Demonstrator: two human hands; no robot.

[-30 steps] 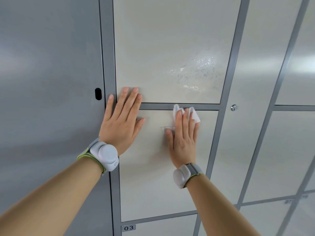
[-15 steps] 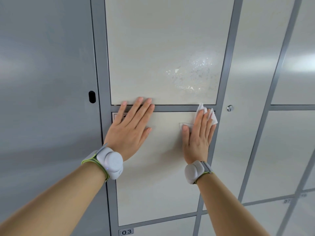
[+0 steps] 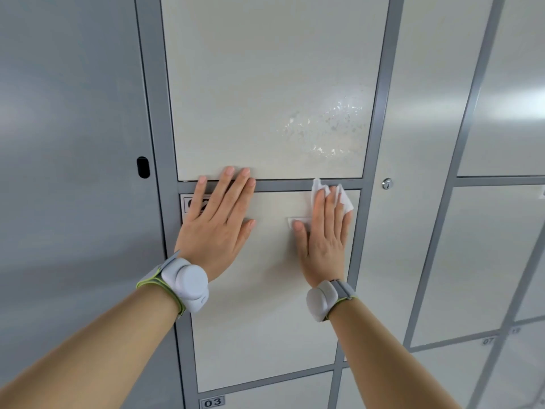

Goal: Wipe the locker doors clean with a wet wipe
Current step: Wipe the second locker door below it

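Closest to you, your left hand [image 3: 216, 228] lies flat on the upper left of the locker door [image 3: 265, 320]. Its fingers are straight and its fingertips reach over the grey frame bar [image 3: 283, 184] onto the upper door [image 3: 250, 84]. It holds nothing and seems only to brace the panel.

Your right hand [image 3: 323, 246] is flat as well, pressing the wet wipe [image 3: 345, 202] against the door's top right corner, just under the bar. The wipe is pinned rather than pinched, and white folds poke out beyond your fingertips and to their right.

Expect the wipe to be light, limp and damp. It will likely cling to the smooth panel, bunch up, and slip out from under straight fingers. Keep your pads over its middle and gather the loose folds under them.

The door looks stiff and slick, so it should take firm pressure. The small tab [image 3: 296, 221] beside your thumb could snag the cloth.

Farther up, a beaded wet patch [image 3: 330, 128] shows on the upper door. A round lock [image 3: 387, 183] sits on the post to the right.
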